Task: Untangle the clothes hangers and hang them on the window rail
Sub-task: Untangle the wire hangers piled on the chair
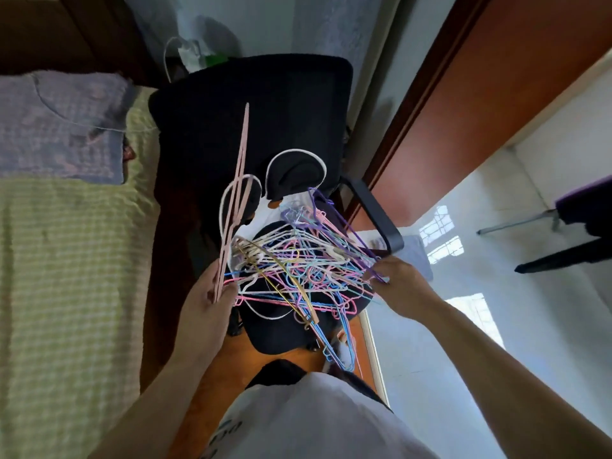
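Note:
A tangled heap of thin hangers [298, 270] in pink, blue, white, purple and gold lies on the seat of a black office chair [251, 111]. My left hand [212, 303] grips a pale pink hanger [240, 167] at the heap's left edge; it stands nearly upright, seen edge-on, against the chair back. My right hand [394, 279] pinches a purple hanger [337, 223] at the heap's right edge, beside the chair's armrest [374, 213]. No window rail is in view.
A bed with a green checked cover [66, 260] and a lilac pillow [63, 124] lies to the left of the chair. A brown door frame [430, 94] and a pale tiled floor [496, 260] lie to the right. A white plastic bag [188, 51] sits behind the chair.

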`<action>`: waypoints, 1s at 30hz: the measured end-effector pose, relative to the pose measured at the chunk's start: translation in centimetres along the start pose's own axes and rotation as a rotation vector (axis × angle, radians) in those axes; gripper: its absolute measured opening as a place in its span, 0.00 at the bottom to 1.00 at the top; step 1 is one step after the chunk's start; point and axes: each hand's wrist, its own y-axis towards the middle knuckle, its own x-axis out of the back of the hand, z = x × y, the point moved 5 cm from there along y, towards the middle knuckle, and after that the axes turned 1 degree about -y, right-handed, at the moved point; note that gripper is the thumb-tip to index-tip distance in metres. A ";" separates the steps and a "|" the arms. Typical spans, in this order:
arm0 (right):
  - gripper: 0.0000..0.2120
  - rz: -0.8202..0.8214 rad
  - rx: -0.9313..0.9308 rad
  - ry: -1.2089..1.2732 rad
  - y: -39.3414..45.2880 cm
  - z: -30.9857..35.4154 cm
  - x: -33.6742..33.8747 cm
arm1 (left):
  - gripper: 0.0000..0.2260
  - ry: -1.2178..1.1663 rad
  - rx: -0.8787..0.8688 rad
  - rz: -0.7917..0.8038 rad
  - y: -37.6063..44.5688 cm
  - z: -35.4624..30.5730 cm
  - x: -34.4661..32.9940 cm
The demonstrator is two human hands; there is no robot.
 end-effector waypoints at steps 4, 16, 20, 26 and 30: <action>0.11 -0.186 -0.356 0.855 -7.9 -4.7 -0.1 | 0.24 0.065 -0.019 0.272 0.0 -4.0 -7.0; 0.11 -0.605 -0.530 1.476 -28.1 -22.2 4.6 | 0.28 0.194 -0.049 1.061 -13.6 -13.7 -31.4; 0.20 -0.641 -0.603 1.427 -36.8 -33.0 5.0 | 0.25 0.277 -0.053 1.108 -20.9 -15.2 -42.4; 0.13 -0.775 -0.799 1.522 -50.6 -45.7 6.1 | 0.11 0.452 -0.062 1.177 -31.6 -17.3 -57.4; 0.11 -0.844 -0.835 1.507 -55.6 -51.4 9.6 | 0.17 0.540 0.015 1.286 -37.1 -19.0 -62.0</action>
